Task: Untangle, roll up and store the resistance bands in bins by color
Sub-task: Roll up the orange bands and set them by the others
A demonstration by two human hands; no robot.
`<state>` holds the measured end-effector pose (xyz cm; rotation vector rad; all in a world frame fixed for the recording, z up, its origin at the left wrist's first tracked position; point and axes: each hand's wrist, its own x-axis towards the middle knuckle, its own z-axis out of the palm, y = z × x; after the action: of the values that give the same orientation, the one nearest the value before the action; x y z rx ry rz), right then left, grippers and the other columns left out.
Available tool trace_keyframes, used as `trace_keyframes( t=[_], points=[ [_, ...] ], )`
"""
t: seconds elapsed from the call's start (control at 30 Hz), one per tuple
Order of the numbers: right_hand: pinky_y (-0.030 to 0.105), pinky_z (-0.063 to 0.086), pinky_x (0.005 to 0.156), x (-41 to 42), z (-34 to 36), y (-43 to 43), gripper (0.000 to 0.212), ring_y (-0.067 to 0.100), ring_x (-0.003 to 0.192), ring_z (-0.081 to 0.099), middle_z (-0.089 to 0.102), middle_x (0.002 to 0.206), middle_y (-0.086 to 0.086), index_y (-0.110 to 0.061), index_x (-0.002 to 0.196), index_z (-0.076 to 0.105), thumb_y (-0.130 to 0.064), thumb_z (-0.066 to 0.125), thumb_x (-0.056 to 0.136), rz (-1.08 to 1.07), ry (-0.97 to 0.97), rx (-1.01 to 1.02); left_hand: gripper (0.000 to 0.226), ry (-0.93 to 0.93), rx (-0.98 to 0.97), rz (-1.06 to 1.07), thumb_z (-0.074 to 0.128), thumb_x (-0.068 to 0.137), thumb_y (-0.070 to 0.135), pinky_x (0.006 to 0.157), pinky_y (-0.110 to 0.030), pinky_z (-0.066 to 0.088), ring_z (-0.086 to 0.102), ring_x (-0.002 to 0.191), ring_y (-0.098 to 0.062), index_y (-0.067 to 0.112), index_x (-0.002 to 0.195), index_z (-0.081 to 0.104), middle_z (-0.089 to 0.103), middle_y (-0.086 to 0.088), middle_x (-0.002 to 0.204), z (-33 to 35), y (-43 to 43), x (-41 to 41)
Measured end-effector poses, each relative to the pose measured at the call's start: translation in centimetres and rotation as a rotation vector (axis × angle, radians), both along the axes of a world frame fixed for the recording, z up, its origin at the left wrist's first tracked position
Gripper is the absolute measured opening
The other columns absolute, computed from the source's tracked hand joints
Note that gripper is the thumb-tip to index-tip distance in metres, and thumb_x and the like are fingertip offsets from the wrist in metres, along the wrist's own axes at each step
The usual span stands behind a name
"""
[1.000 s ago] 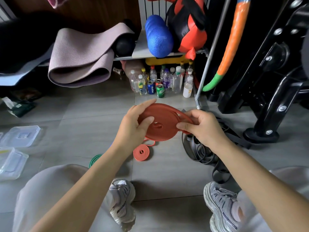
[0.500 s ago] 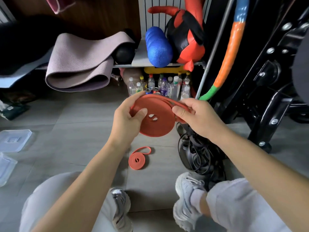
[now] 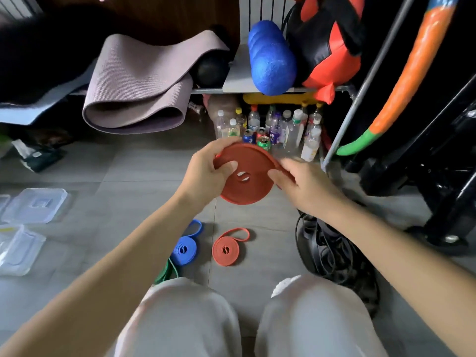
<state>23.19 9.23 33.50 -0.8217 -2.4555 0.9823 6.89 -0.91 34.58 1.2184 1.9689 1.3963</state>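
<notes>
Clear plastic containers point(image 3: 33, 206) lie on the floor at left. Left hand point(image 3: 206, 173) grips the coiled red resistance band point(image 3: 247, 186) mid-air at centre, thumb on its face. Right hand point(image 3: 306, 186) pinches the outer wrap. Judged light, rubbery and springy; clamp across the rim or it may uncoil.

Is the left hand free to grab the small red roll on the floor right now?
Likely not yet: the left hand grips the large red roll, with the right hand holding it too. Nothing covers the small red roll itself.
</notes>
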Motion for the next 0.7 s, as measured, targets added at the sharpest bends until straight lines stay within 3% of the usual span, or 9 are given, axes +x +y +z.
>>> trace_keyframes(
  t=[0.07,0.13,0.33,0.4,0.47,0.6,0.7],
  points=[
    [0.036,0.048,0.075,-1.5,-3.4,1.1,0.019,0.014,0.075,0.059,0.061,0.082,0.002,-0.013,0.099,0.06,-0.022,0.043,0.099,-0.054,-0.007,-0.218,0.046,-0.057,-0.073,0.01,0.056,0.085,-0.005,0.073,-0.016,0.047,0.055,0.087,-0.007,0.03,0.114,0.058,0.056,0.014,0.101,-3.3,0.9,-1.2],
    [0.039,0.051,0.08,-2.5,-7.7,2.0,0.015,0.013,0.072,0.059,0.062,0.079,0.0,-0.013,0.1,0.06,-0.015,0.045,0.099,-0.092,0.009,-0.429,0.046,-0.136,-0.134,0.01,0.056,0.085,-0.007,0.078,-0.021,0.049,0.055,0.088,-0.012,0.033,0.109,0.058,0.057,0.009,0.098,-7.5,1.4,-2.1],
    [0.034,0.056,0.077,-3.5,-21.5,2.4,0.018,0.016,0.074,0.057,0.061,0.084,0.011,0.002,0.101,0.064,-0.013,0.057,0.093,-0.181,-0.124,-0.77,0.046,-0.385,-0.401,0.076,0.056,0.086,-0.004,0.09,-0.043,0.051,0.059,0.1,-0.024,0.039,0.101,0.06,0.061,0.004,0.101,-21.3,1.8,-2.7],
    [0.04,0.056,0.074,-3.7,-25.7,2.1,0.023,0.017,0.072,0.056,0.061,0.08,0.01,0.001,0.095,0.064,-0.019,0.068,0.085,-0.211,-0.202,-0.806,0.044,-0.447,-0.468,0.12,0.056,0.085,-0.006,0.094,-0.044,0.049,0.059,0.1,-0.021,0.033,0.104,0.06,0.06,0.006,0.1,-25.2,1.7,-2.3],
    [0.037,0.052,0.069,-3.8,-29.6,1.8,0.026,0.016,0.069,0.054,0.061,0.076,0.007,0.0,0.088,0.063,-0.023,0.073,0.08,-0.269,-0.269,-0.848,0.043,-0.517,-0.525,0.159,0.056,0.084,-0.007,0.094,-0.045,0.049,0.058,0.099,-0.019,0.03,0.107,0.059,0.06,0.004,0.103,-28.6,1.5,-1.5],
    [0.041,0.055,0.075,-3.8,-35.2,0.9,0.006,0.02,0.074,0.061,0.067,0.084,0.01,-0.014,0.083,0.065,-0.013,0.071,0.082,-0.402,-0.26,-1.111,0.043,-0.661,-0.674,0.229,0.054,0.087,-0.002,0.079,-0.043,0.052,0.054,0.095,-0.019,0.036,0.107,0.057,0.057,0.004,0.104,-34.2,1.5,-0.7],
    [0.042,0.054,0.08,-3.7,-38.2,1.2,0.007,0.02,0.078,0.062,0.068,0.086,0.009,-0.016,0.083,0.065,-0.01,0.069,0.084,-0.452,-0.249,-1.198,0.044,-0.666,-0.715,0.223,0.054,0.088,0.0,0.085,-0.045,0.053,0.055,0.101,-0.02,0.043,0.097,0.057,0.056,0.006,0.104,-36.6,2.0,-0.7]
  ],
)
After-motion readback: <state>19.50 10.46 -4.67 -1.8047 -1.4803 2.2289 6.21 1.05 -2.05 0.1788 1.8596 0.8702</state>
